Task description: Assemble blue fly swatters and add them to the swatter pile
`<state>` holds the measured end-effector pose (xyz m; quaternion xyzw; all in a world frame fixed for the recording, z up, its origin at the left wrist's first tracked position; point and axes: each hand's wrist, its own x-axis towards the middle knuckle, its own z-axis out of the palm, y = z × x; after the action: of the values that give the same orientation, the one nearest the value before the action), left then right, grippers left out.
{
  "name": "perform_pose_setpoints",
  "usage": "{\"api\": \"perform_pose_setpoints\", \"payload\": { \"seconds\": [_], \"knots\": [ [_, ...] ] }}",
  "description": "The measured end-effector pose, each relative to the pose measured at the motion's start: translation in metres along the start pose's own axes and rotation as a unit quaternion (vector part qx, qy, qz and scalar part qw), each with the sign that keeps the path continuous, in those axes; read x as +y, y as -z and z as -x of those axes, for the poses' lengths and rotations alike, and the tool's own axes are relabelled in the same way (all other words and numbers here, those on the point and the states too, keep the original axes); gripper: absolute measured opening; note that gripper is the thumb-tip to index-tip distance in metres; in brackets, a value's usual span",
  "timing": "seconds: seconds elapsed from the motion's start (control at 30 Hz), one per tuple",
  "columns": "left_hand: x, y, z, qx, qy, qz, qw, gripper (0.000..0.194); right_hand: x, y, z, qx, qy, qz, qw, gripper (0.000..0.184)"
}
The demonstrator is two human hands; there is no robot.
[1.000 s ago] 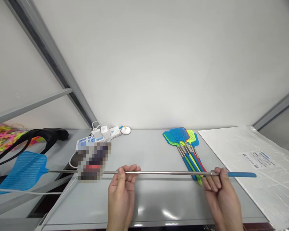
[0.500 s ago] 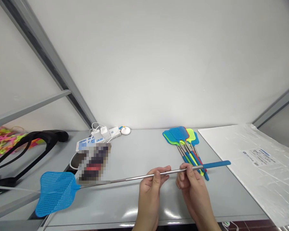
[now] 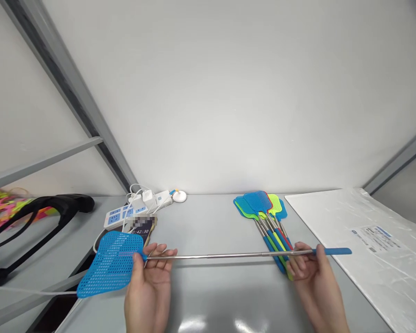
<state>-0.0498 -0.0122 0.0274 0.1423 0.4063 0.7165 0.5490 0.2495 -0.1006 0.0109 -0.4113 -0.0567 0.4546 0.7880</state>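
I hold a blue fly swatter (image 3: 111, 262) with a long metal telescopic rod (image 3: 225, 255) level above the grey table (image 3: 211, 222). My left hand (image 3: 148, 282) pinches the rod just where it joins the blue mesh head. My right hand (image 3: 312, 277) grips the rod near its blue handle (image 3: 333, 251). Behind my right hand lies a pile of several fly swatters (image 3: 265, 212) in blue, green, yellow and red, heads pointing away.
A white power strip (image 3: 123, 215) with plugged chargers and cables sits at the back left, a phone (image 3: 142, 229) in front of it. A large white plastic-wrapped sheet (image 3: 367, 236) covers the right side. A black curved frame (image 3: 38, 212) and bright bands (image 3: 0, 210) lie left.
My left hand has slid left along the rod to the mesh head, and my right hand moved right. The rod is level again, and shorter than a second ago.
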Motion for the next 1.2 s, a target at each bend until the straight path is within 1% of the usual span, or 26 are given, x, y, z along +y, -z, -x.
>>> {"api": "perform_pose_setpoints", "payload": {
  "seconds": [0.07,0.13,0.17,0.23,0.27,0.3,0.33,0.37,0.4,0.43,0.47,0.53,0.63,0.77,0.83,0.9,0.97,1.03,1.07,1.13,1.2],
  "knots": [
    [0.002,0.003,-0.003,0.004,0.003,0.003,1.0,0.028,-0.006,0.002,-0.003,0.02,0.008,-0.017,1.0,0.034],
    [-0.002,0.004,-0.003,0.011,0.001,0.004,1.0,0.027,-0.005,0.0,-0.003,0.035,0.029,-0.023,0.999,0.029],
    [-0.007,0.002,-0.001,0.016,-0.007,0.004,1.0,0.027,0.0,-0.003,-0.001,0.044,0.046,-0.025,0.998,0.027],
    [-0.024,-0.006,0.012,0.024,-0.021,0.009,0.999,0.031,0.02,-0.016,0.008,0.06,0.079,-0.032,0.995,0.024],
    [-0.036,-0.013,0.022,0.013,-0.007,0.004,1.0,0.031,0.034,-0.024,0.016,0.068,0.083,-0.024,0.994,0.024],
    [-0.048,-0.02,0.034,-0.009,0.032,0.002,0.999,0.03,0.05,-0.034,0.024,0.058,0.067,-0.009,0.996,0.023],
    [-0.06,-0.027,0.047,-0.038,0.075,0.009,0.996,0.031,0.065,-0.042,0.032,0.044,0.044,0.002,0.998,0.024],
    [-0.071,-0.034,0.059,-0.065,0.11,0.022,0.992,0.033,0.079,-0.05,0.04,0.018,0.018,0.011,1.0,0.028],
    [-0.08,-0.039,0.07,-0.08,0.136,0.033,0.987,0.034,0.09,-0.056,0.047,-0.019,-0.004,0.012,1.0,0.03],
    [-0.087,-0.043,0.079,-0.088,0.161,0.038,0.982,0.035,0.097,-0.06,0.052,-0.034,-0.014,0.011,0.999,0.031],
    [-0.091,-0.045,0.085,-0.097,0.173,0.043,0.979,0.036,0.101,-0.062,0.055,-0.045,-0.018,0.014,0.999,0.031],
    [-0.093,-0.046,0.09,-0.108,0.183,0.046,0.976,0.036,0.102,-0.062,0.056,-0.052,-0.019,0.025,0.998,0.03],
    [-0.091,-0.044,0.089,-0.12,0.181,0.059,0.974,0.037,0.096,-0.061,0.054,-0.057,-0.032,0.039,0.997,0.031],
    [-0.092,-0.043,0.088,-0.109,0.205,0.095,0.968,0.039,0.1,-0.068,0.06,-0.089,-0.056,0.023,0.994,0.033],
    [-0.091,-0.043,0.088,-0.119,0.209,0.093,0.966,0.039,0.102,-0.069,0.06,-0.108,-0.042,0.034,0.993,0.035],
    [-0.086,-0.043,0.084,-0.153,0.204,0.071,0.964,0.038,0.1,-0.063,0.056,-0.126,-0.003,0.088,0.988,0.035],
    [-0.079,-0.041,0.076,-0.178,0.189,0.029,0.965,0.036,0.092,-0.051,0.047,-0.145,0.051,0.179,0.972,0.031],
    [-0.073,-0.038,0.066,-0.173,0.153,-0.019,0.973,0.034,0.08,-0.035,0.039,-0.14,0.107,0.276,0.945,0.026],
    [-0.071,-0.037,0.06,-0.166,0.131,-0.041,0.977,0.033,0.073,-0.028,0.036,-0.142,0.133,0.322,0.927,0.025],
    [-0.072,-0.034,0.05,-0.163,0.091,-0.074,0.98,0.034,0.059,-0.017,0.033,-0.17,0.184,0.407,0.878,0.02],
    [-0.075,-0.033,0.043,-0.18,0.062,-0.101,0.977,0.034,0.047,-0.01,0.034,-0.222,0.239,0.483,0.812,0.014]
  ]
}}
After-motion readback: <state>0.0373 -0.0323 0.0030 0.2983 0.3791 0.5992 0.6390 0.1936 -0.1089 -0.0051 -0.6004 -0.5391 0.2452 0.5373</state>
